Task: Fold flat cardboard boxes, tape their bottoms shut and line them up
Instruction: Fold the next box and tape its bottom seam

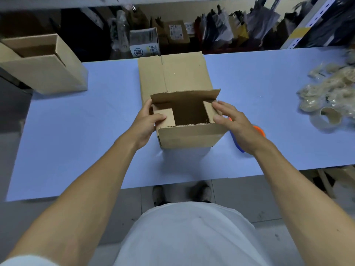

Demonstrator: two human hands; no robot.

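A small brown cardboard box [189,136] stands on the blue table [76,131] with its flaps facing up. Both short side flaps are folded inward and the far long flap stands up. My left hand [148,121] grips the box's left side, its thumb pressing the left flap down. My right hand [233,124] lies against the right side with straight fingers and its thumb on the right flap. Behind the box lies a flat unfolded carton [173,73]. An orange and blue tape dispenser [258,131] is mostly hidden under my right hand.
An assembled open box [44,62] stands at the table's far left corner. A heap of used tape and empty rolls [330,96] lies at the right. Shelves with bags and parcels [172,31] run behind the table. My feet show below the near edge.
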